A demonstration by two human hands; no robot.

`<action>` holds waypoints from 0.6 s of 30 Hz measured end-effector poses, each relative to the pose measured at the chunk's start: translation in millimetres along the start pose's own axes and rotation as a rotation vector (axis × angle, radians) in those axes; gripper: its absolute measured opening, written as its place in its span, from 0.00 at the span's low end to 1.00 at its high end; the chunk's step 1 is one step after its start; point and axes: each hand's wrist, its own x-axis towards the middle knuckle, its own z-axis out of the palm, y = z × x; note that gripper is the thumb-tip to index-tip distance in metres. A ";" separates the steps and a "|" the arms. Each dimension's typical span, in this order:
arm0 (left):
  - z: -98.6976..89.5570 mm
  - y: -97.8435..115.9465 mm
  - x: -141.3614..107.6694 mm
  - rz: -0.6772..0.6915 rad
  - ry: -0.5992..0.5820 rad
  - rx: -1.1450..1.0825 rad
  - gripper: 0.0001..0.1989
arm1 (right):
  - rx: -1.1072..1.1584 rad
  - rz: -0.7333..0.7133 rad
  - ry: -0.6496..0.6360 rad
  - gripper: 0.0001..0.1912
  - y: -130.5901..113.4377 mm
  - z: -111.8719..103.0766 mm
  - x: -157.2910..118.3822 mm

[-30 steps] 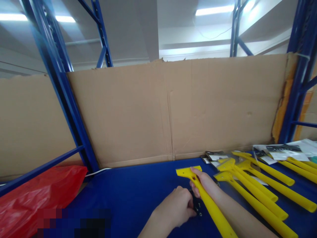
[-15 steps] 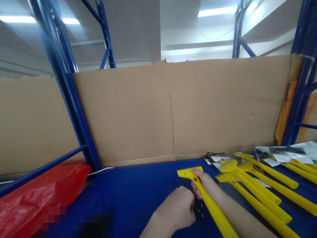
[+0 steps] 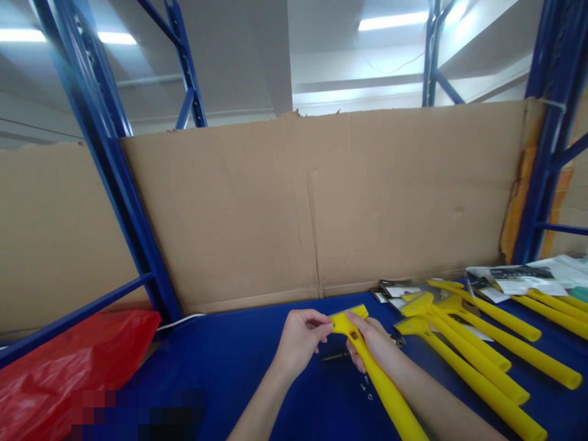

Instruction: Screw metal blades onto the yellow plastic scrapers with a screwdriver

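A yellow long-handled scraper (image 3: pixel 383 389) is gripped near its head by my right hand (image 3: pixel 374 343), the thumb lying along the front. Its handle slants down toward the bottom edge. At the left end of the scraper head, my left hand (image 3: pixel 298 340) has thumb and fingertips pinched together, touching or very close to a corner. Whatever is in that pinch is too small or hidden to make out. Below the hands, a few small metal screws and nuts (image 3: pixel 370 397) lie on the blue surface. A dark thin rod-like tool (image 3: pixel 335 356) lies partly behind my right hand.
More yellow scrapers (image 3: pixel 478 367) lie in a pile at the right. Behind them are printed packets (image 3: pixel 397 289) and clear plastic bags (image 3: pixel 528 278). A red plastic bag (image 3: pixel 92 346) sits at left beside a blue rack post (image 3: pixel 138 233). Cardboard (image 3: pixel 316 202) walls the back.
My left hand has risen from the small metal parts on the surface to the left end of the scraper head. My right hand still holds the scraper. The view has shifted slightly.
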 end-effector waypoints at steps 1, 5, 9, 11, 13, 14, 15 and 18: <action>0.1 0.6 -0.4 0.022 0.016 0.024 0.02 | -0.002 -0.009 0.002 0.20 0.2 0.4 -0.9; -4.4 1.2 -1.6 0.008 0.050 0.027 0.03 | -0.022 -0.041 -0.009 0.18 0.8 3.0 -5.9; -11.7 -0.1 -4.3 -0.262 -0.119 -0.285 0.20 | -0.066 -0.078 -0.047 0.19 3.1 4.8 -8.7; -12.2 -0.5 -5.8 -0.336 -0.141 -0.385 0.26 | -0.069 -0.082 -0.056 0.19 3.4 4.8 -8.4; -9.8 -0.5 -6.9 -0.354 -0.101 -0.415 0.24 | -0.064 -0.060 -0.053 0.18 2.0 4.2 -7.6; -8.0 -0.4 -7.3 -0.350 -0.074 -0.423 0.23 | -0.062 -0.041 -0.050 0.18 0.7 3.8 -7.3; -6.2 -0.3 -7.7 -0.343 -0.051 -0.431 0.21 | -0.060 -0.020 -0.049 0.18 -0.8 3.3 -7.2; -3.0 0.3 -8.9 -0.347 -0.043 -0.460 0.18 | -0.063 0.017 -0.079 0.18 -5.3 1.7 -7.8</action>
